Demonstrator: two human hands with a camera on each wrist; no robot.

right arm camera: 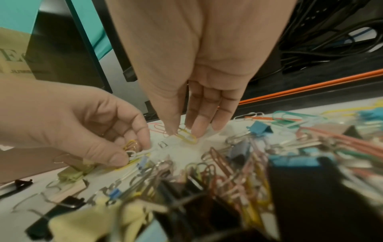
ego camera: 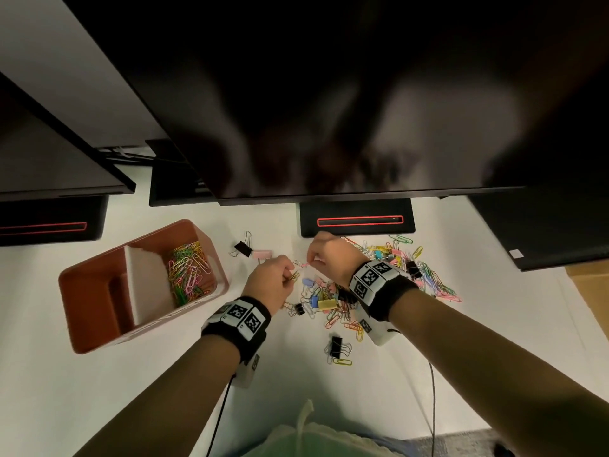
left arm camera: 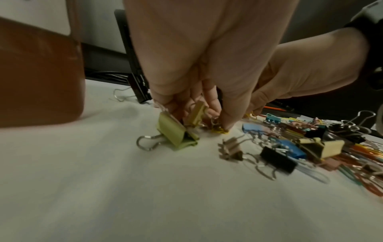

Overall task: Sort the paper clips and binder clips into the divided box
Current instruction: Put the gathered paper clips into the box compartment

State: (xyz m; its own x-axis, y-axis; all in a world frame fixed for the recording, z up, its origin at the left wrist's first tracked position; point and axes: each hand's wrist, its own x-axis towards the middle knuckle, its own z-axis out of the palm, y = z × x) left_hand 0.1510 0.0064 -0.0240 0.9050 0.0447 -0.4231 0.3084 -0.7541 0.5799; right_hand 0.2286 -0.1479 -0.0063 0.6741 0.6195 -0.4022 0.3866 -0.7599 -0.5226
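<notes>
A brown divided box stands at the left; its right compartment holds several coloured paper clips. A mixed pile of paper clips and binder clips lies under my right wrist. My left hand hovers just left of the pile, its curled fingers pinching a small bunch of yellow clips. A yellow-green binder clip lies on the table right below it. My right hand reaches down, and its thumb and fingertips pinch a yellow paper clip that lies on the table.
A dark monitor hangs over the far side, its black stand base just behind the pile. A black binder clip and a pink one lie between box and hands. Another black binder clip sits nearer me. A cardboard box is at the right edge.
</notes>
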